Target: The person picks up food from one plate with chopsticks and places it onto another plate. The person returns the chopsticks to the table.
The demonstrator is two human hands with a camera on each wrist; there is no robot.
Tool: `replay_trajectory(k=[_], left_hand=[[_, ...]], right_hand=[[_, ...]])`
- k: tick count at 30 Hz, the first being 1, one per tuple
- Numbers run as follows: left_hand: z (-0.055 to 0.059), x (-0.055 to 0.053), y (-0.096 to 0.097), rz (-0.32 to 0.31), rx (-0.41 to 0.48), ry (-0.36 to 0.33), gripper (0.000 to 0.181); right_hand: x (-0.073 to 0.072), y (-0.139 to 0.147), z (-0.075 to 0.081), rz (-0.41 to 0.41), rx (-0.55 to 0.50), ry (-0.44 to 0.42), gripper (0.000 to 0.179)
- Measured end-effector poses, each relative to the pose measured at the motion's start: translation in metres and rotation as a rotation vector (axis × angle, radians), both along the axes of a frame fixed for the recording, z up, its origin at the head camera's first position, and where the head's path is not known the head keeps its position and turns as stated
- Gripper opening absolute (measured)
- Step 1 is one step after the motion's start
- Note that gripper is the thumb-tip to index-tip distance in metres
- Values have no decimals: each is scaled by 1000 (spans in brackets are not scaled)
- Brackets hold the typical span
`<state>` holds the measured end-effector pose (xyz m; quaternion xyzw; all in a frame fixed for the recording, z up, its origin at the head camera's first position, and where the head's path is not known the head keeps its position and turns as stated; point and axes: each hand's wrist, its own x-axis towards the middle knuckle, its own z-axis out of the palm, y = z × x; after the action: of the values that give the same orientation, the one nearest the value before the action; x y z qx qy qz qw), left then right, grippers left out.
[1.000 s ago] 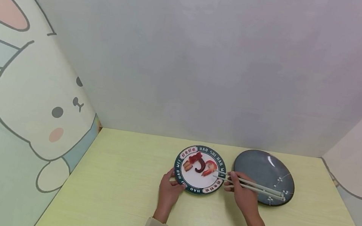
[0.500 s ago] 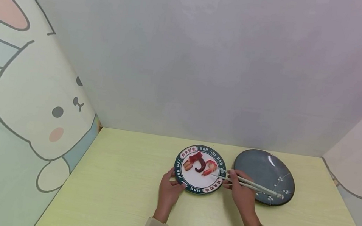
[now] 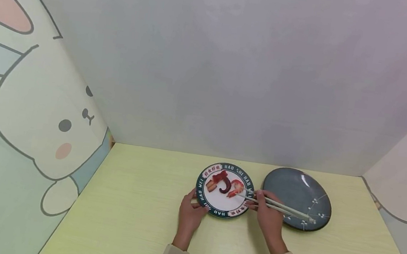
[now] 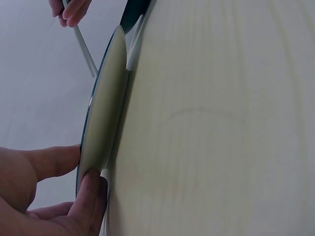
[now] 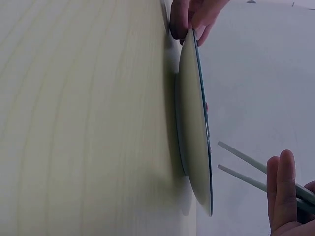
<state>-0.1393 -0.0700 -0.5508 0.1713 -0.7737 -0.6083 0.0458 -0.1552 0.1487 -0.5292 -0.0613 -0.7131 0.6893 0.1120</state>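
Observation:
My left hand grips the near-left rim of a round white plate with a dark green lettered border. In the left wrist view the thumb lies on the rim's upper side, with fingers underneath. On the plate are a shrimp, a curled dark red octopus tentacle and small tan pieces. My right hand holds a pair of pale green chopsticks over the plate's right side. Their parted tips reach the shrimp's right edge; the right wrist view shows them close over the plate.
A larger dark blue-grey oval plate with white flowers stands to the right, partly behind my right hand and the chopsticks. The pale wooden table ends at a grey wall. Cartoon-printed panels flank it.
My right hand has moved left with the chopsticks, bringing their tips from the plate's right side to the shrimp. The left hand and plate stay put.

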Motion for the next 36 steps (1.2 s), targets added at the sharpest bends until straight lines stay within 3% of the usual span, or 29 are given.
replay_trajectory(k=[7,15,25,36], left_hand=[[-4,-2,0,4,-8,-23,76],[-6,-3,0,0,-6,-31,76],[-6,-3,0,5,-1,-36,76],[-6,-3,0,4,-7,-30,76]], right_hand=[[-3,-8,-2,42,-34,-25,30],[-4,-6,-3,83,36,-81,33],[0,8,5,126,114,-86,34],[6,-1,1,-6,5,-5,28]])
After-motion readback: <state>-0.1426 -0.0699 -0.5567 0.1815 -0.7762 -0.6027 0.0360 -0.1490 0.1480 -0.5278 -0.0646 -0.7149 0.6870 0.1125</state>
